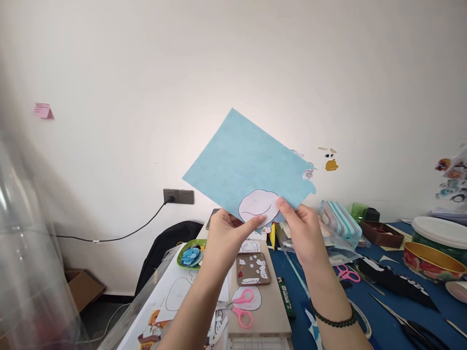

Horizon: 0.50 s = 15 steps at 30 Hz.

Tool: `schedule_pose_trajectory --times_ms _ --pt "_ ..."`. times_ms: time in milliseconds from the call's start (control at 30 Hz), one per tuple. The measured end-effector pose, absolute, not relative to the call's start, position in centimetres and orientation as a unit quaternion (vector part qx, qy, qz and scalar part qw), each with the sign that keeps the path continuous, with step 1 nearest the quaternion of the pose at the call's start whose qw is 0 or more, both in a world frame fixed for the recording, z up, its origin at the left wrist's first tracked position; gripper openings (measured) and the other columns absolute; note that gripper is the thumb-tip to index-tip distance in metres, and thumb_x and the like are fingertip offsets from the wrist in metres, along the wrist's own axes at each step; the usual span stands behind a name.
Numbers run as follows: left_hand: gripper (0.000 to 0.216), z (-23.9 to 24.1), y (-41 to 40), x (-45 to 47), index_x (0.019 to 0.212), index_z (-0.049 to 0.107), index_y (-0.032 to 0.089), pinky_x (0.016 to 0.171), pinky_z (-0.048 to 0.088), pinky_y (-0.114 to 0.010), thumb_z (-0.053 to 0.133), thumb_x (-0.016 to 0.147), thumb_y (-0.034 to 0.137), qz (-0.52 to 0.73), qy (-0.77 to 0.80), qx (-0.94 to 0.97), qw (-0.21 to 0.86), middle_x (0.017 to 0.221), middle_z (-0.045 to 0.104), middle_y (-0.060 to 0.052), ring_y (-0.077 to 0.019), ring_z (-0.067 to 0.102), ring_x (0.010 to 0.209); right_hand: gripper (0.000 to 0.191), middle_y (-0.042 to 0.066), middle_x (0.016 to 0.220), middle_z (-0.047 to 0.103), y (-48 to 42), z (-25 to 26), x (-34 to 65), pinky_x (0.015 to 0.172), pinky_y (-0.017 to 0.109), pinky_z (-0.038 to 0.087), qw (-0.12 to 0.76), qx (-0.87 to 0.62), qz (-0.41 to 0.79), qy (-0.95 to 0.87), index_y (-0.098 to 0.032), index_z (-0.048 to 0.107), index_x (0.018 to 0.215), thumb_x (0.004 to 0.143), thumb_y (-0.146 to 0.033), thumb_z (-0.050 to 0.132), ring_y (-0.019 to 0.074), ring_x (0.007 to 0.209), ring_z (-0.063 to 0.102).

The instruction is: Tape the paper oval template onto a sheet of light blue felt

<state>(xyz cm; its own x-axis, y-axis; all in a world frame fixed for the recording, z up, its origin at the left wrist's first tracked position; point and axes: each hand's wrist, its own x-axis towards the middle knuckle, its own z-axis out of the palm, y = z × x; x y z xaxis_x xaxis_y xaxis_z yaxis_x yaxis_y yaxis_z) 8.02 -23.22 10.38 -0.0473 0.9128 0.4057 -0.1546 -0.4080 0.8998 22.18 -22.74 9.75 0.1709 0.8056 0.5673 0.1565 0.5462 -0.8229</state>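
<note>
I hold a light blue paper sheet (242,165) up in front of the wall, tilted, with both hands at its lower edge. A white cut-out paper shape (257,204) with a black outline lies against the sheet's lower part. My left hand (224,236) pinches the sheet and the cut-out from the left, thumb on the cut-out. My right hand (304,231) pinches the sheet's lower right edge, fingers closed on it. A dark bead bracelet (333,321) is on my right wrist.
Below lie pink-handled scissors (241,308), a brown tray (253,269) of paper scraps, a green dish (189,255) with blue pieces, a second pink pair of scissors (346,273), a red tin (430,260), white plates (440,226) and a black bag (168,250). A clear plastic sheet (22,253) stands left.
</note>
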Motion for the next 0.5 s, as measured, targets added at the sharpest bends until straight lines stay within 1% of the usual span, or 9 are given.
schedule_pose_trajectory --times_ms 67,133,167,267,300,333,400,433,500 --pt "0.025 10.39 -23.19 8.12 0.066 0.064 0.017 0.052 0.043 -0.026 0.082 0.057 0.031 0.637 0.351 0.55 0.411 0.067 0.067 -0.005 -0.0209 0.063 0.068 0.039 0.0 0.053 0.049 -22.85 9.93 22.39 0.048 0.025 0.039 0.636 -0.402 0.254 -0.608 -0.018 0.059 0.063 0.081 -0.052 0.056 0.0151 0.058 0.051" --pt "0.025 10.49 -23.27 8.14 0.07 0.064 0.016 0.052 0.042 -0.024 0.081 0.059 0.032 0.637 0.356 0.553 0.404 0.068 0.067 -0.004 -0.0177 0.061 0.065 0.033 -0.002 0.052 0.047 -22.98 10.12 22.52 0.047 0.024 0.037 0.612 -0.407 0.262 -0.625 -0.019 0.056 0.06 0.075 -0.047 0.065 0.0128 0.054 0.047" --pt "0.025 10.55 -23.34 8.1 0.071 0.064 0.016 0.053 0.041 -0.023 0.081 0.061 0.031 0.637 0.357 0.553 0.399 0.068 0.067 -0.003 -0.0156 0.059 0.063 0.034 -0.004 0.05 0.044 -23.04 10.2 22.55 0.045 0.023 0.034 0.601 -0.419 0.262 -0.628 -0.019 0.053 0.056 0.072 -0.044 0.069 0.0109 0.05 0.043" --pt "0.023 10.64 -23.47 7.86 0.067 0.064 0.015 0.052 0.04 -0.022 0.078 0.065 0.033 0.636 0.363 0.554 0.396 0.06 0.063 0.0 -0.0118 0.054 0.056 0.047 -0.007 0.042 0.03 -23.23 10.35 22.44 0.039 0.022 0.024 0.579 -0.468 0.26 -0.615 -0.019 0.039 0.043 0.069 -0.041 0.072 0.0066 0.041 0.029" --pt "0.023 10.59 -23.44 7.78 0.066 0.065 0.014 0.053 0.041 -0.022 0.077 0.067 0.034 0.635 0.358 0.552 0.406 0.06 0.063 0.0 -0.0123 0.055 0.058 0.046 -0.007 0.042 0.031 -23.3 10.39 22.36 0.04 0.023 0.026 0.577 -0.468 0.266 -0.614 -0.019 0.04 0.043 0.069 -0.04 0.071 0.0071 0.042 0.031" --pt "0.023 10.49 -23.37 7.71 0.066 0.066 0.014 0.056 0.043 -0.023 0.076 0.068 0.034 0.637 0.345 0.546 0.42 0.062 0.065 -0.001 -0.0135 0.058 0.061 0.041 -0.005 0.044 0.038 -23.37 10.42 22.27 0.042 0.023 0.031 0.577 -0.456 0.278 -0.618 -0.019 0.046 0.046 0.07 -0.04 0.071 0.0086 0.044 0.037" --pt "0.02 10.22 -23.15 7.69 0.073 0.07 0.014 0.065 0.048 -0.025 0.075 0.071 0.033 0.655 0.299 0.518 0.461 0.072 0.069 -0.003 -0.0166 0.062 0.072 0.026 -0.001 0.056 0.055 -23.51 10.46 22.1 0.049 0.025 0.04 0.576 -0.418 0.302 -0.634 -0.018 0.06 0.059 0.072 -0.039 0.07 0.0138 0.056 0.052" --pt "0.019 10.09 -23.03 7.75 0.078 0.071 0.014 0.069 0.049 -0.026 0.075 0.071 0.032 0.669 0.27 0.496 0.483 0.078 0.07 -0.004 -0.0179 0.064 0.077 0.022 0.001 0.063 0.061 -23.57 10.47 22.02 0.053 0.026 0.043 0.572 -0.401 0.312 -0.644 -0.018 0.065 0.066 0.073 -0.039 0.069 0.0162 0.063 0.057" --pt "0.021 9.93 -22.9 8.01 0.084 0.07 0.015 0.072 0.051 -0.028 0.077 0.069 0.029 0.693 0.232 0.447 0.515 0.082 0.071 -0.004 -0.0194 0.065 0.081 0.02 0.002 0.071 0.066 -23.62 10.42 21.88 0.056 0.027 0.046 0.561 -0.383 0.322 -0.66 -0.018 0.068 0.072 0.075 -0.038 0.067 0.0193 0.071 0.062"
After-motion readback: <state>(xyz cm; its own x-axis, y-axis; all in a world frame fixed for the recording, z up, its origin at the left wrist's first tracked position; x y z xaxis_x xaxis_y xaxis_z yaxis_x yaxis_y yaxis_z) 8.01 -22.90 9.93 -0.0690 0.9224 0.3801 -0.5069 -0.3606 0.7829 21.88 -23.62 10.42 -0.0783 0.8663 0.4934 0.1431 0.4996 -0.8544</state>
